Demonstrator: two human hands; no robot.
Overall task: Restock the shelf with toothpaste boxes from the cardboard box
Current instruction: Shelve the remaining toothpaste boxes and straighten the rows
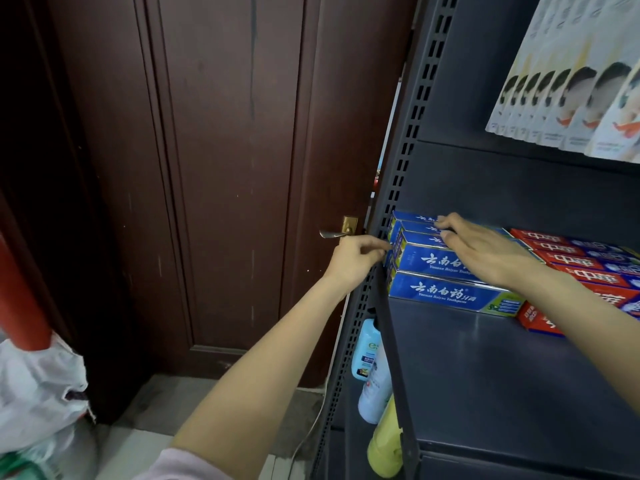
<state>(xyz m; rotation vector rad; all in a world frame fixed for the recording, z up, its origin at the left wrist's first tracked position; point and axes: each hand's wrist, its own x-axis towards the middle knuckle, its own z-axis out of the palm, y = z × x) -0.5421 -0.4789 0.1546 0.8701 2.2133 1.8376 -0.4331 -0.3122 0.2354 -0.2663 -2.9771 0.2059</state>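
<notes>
Where the shelf [485,368] begins, four blue toothpaste boxes [453,294] sit stacked; right hand [485,251] spread flat on top, left hand [356,259] pinching their end.

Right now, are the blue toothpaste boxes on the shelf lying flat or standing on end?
Lying flat. The blue toothpaste boxes are stacked lengthwise on the shelf, printed long sides facing out.

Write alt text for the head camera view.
Both hands square up stacked blue toothpaste boxes on a dark metal shelf: right hand flat on top, left hand at their end. Red toothpaste boxes sit alongside.
</notes>
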